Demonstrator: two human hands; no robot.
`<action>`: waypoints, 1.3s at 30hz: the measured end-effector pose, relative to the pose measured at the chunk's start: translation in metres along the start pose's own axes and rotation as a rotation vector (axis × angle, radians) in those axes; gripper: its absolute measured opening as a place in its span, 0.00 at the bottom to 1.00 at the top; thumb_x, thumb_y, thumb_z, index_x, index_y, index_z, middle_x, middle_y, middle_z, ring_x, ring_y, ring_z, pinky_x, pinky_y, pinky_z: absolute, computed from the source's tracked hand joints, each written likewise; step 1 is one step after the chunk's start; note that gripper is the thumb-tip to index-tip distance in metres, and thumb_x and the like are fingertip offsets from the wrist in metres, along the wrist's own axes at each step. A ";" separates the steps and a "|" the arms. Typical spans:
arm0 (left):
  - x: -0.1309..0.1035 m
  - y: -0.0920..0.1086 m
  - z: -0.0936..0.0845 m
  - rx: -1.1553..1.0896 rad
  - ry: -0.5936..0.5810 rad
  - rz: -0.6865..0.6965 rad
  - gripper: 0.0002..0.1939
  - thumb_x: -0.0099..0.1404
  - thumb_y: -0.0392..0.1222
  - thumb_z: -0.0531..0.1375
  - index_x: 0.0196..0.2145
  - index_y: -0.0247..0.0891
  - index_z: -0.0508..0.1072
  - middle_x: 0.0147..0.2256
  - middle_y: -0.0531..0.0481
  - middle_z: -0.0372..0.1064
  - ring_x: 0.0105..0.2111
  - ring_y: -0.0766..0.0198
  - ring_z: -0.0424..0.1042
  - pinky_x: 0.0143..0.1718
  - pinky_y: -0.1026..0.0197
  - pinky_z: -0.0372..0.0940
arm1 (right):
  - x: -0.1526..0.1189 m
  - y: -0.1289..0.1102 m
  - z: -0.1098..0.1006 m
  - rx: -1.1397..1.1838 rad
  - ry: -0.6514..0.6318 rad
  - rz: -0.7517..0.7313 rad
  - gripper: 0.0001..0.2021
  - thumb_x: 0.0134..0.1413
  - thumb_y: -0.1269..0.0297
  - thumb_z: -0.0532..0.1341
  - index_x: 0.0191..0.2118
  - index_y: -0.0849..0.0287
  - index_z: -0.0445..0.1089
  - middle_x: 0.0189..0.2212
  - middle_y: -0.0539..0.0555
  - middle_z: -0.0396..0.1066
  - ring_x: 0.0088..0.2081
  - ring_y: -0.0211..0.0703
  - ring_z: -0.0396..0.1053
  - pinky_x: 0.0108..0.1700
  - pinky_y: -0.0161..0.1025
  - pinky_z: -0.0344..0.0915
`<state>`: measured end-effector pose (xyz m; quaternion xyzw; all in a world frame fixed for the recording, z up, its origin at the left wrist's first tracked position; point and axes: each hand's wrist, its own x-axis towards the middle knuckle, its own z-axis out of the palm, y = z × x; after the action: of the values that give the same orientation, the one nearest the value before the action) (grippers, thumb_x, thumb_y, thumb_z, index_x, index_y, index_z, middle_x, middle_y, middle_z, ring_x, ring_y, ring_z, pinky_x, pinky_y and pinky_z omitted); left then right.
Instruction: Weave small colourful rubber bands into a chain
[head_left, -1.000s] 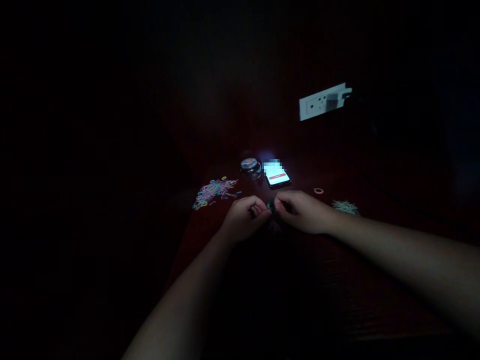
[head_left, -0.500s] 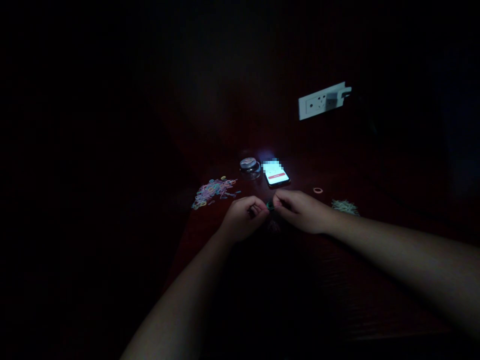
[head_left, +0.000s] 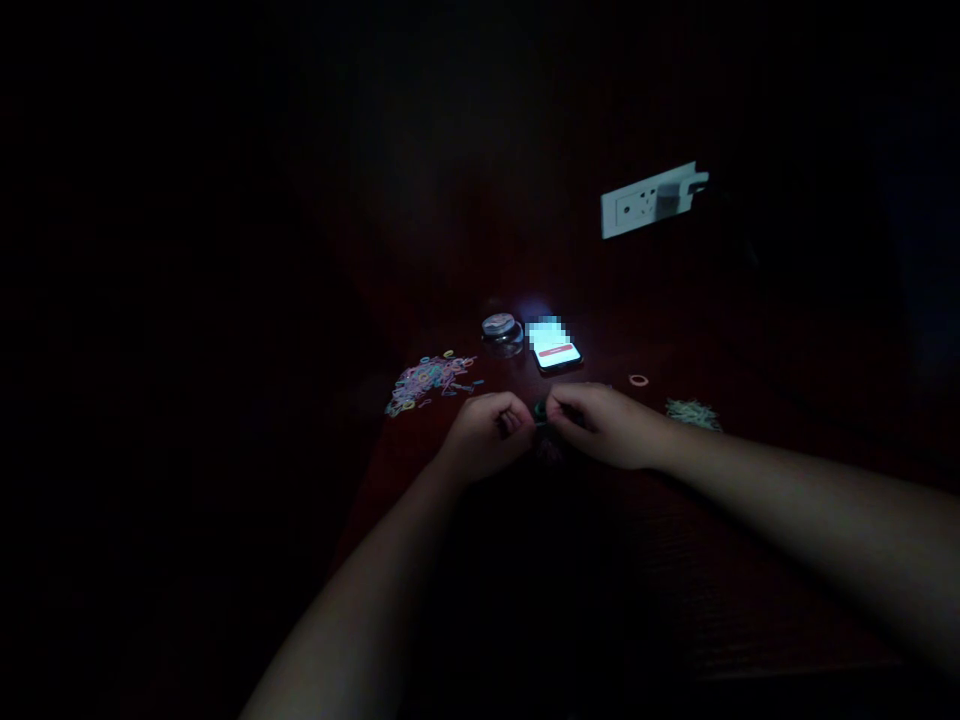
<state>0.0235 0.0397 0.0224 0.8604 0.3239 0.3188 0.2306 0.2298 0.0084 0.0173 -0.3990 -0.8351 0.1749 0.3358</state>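
Observation:
My left hand [head_left: 491,432] and my right hand [head_left: 589,422] meet fingertip to fingertip over the dark table, both closed in a pinch. Between them shows a small green elastic band [head_left: 539,410], dim and partly covered by the fingers. A thin pale strand also bridges the gap; I cannot make out what it is. Just beneath the fingertips lies a faint pinkish cluster [head_left: 550,452], too dark to tell apart. Left of my left hand spreads a heap of multicoloured elastic bands [head_left: 429,382]. Pale green bands [head_left: 691,413] are piled beyond my right forearm.
A lit phone [head_left: 556,345] lies behind my hands, with a lidded clear jar [head_left: 502,335] to its left. One pinkish ring [head_left: 638,380] rests right of the phone. A white wall socket [head_left: 649,200] holds a plug. Surroundings are very dark.
The fingertips have shifted slightly around the green band, which shows less now, and a thin pale strand appears between them. The view has moved a little.

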 end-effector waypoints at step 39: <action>-0.013 -0.030 -0.040 -0.066 -0.390 -0.355 0.06 0.49 0.35 0.59 0.27 0.34 0.75 0.23 0.55 0.68 0.23 0.72 0.63 0.25 0.68 0.57 | -0.001 0.001 -0.003 0.056 -0.044 0.047 0.05 0.56 0.67 0.56 0.30 0.58 0.64 0.25 0.49 0.66 0.26 0.36 0.61 0.28 0.34 0.56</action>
<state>-0.0238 0.0586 0.0269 0.8272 0.4088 0.1119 0.3690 0.2331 0.0082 0.0183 -0.4051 -0.8273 0.2151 0.3243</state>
